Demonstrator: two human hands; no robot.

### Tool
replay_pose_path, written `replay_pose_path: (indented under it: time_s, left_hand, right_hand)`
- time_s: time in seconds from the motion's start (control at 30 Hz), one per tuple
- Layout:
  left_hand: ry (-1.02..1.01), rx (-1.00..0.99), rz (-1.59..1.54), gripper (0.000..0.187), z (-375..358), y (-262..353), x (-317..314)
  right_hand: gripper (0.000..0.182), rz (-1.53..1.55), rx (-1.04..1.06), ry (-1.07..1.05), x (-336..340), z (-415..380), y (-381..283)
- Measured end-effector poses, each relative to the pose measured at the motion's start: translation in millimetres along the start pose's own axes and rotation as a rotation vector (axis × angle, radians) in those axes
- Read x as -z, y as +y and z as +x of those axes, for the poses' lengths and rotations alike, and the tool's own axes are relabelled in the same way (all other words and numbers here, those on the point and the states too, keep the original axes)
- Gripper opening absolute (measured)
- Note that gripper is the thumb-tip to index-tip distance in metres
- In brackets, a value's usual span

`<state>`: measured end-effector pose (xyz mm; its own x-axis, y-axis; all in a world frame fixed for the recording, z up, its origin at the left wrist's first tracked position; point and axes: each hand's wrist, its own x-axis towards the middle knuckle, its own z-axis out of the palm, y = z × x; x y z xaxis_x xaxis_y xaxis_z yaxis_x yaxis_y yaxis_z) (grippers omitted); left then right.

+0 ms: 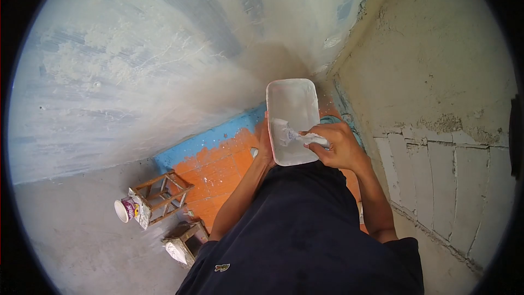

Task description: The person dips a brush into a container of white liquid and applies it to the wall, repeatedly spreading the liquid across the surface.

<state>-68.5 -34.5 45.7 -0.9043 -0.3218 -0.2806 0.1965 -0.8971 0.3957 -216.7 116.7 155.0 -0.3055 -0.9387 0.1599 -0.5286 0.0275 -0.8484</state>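
Observation:
A white rectangular tub (293, 95) with rounded corners is held up in front of my body, its inside smeared with white paste. My left hand (265, 143) is closed around its left side, the fingers partly hidden beneath. In my right hand (339, 145) is a putty knife (300, 137), gripped by its whitish handle. The paste-coated blade lies inside the lower half of the tub, near its left wall.
A patchy white-and-blue wall (136, 65) rises ahead and left, a bare grey wall (431, 65) at right. Wooden stools (164, 199) stand at lower left, one bearing a white bucket (125, 210). Below is orange tiled floor (210, 177) with a blue strip (210, 134).

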Motion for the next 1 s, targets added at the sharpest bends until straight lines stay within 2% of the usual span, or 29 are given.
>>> replay_pose_path:
  time_s: [0.07, 0.17, 0.27, 0.3, 0.37, 0.47, 0.57, 0.6, 0.7, 0.8, 0.97, 1.0]
  left_hand:
    - [-0.042, 0.009, 0.016, 0.076, -1.0, 0.0, -2.9]
    - [-0.247, 0.029, -0.112, 0.076, 5.5, -2.5, 15.0]
    - [0.093, -0.041, 0.117, 0.074, -5.8, -5.1, -3.8]
    - [0.032, -0.055, 0.097, 0.073, -6.3, -5.6, -1.8]
    - [-0.087, -0.079, 0.056, 0.072, -7.8, -6.6, 10.7]
    - [0.068, -0.097, 0.172, 0.067, -8.3, 2.0, 23.9]
    - [-0.112, -0.061, -0.162, 0.063, -18.3, 12.0, 10.0]
    - [-0.070, -0.042, -0.145, 0.062, -19.1, 14.3, 13.6]
    - [0.015, 0.007, -0.111, 0.060, -19.3, 18.3, 25.7]
    - [0.009, 0.054, -0.119, 0.059, -22.3, 18.1, 29.5]
    - [0.027, 0.152, -0.096, 0.055, -23.3, 10.6, 38.7]
    - [-0.033, 0.152, -0.093, 0.054, -22.9, 10.9, 40.1]
  right_hand:
    - [0.028, 0.014, 0.036, 0.070, -5.9, -1.9, 1.8]
    - [0.029, 0.024, -0.001, 0.133, -8.6, -3.0, -2.3]
    - [0.029, 0.029, 0.004, 0.249, -9.7, -1.2, -5.3]
    - [0.029, 0.029, 0.022, 0.300, -8.9, 0.3, -5.5]
    - [0.029, -0.047, 0.012, 0.212, 7.3, 0.5, -8.3]
    - [0.030, -0.023, -0.086, 0.125, 27.8, -4.5, -16.0]
    - [0.030, 0.045, -0.192, 0.072, 29.4, -12.1, -14.1]
    - [0.030, 0.066, -0.221, 0.055, 27.4, -14.5, -13.5]
    - [0.033, 0.029, -0.187, -0.062, 30.0, -15.9, -23.0]
    - [0.032, -0.105, 0.051, -0.074, 35.3, -10.9, -33.9]
    - [0.031, -0.203, 0.067, -0.171, 41.7, -6.0, -44.1]
    - [0.031, -0.211, 0.088, -0.179, 42.8, -4.6, -44.3]
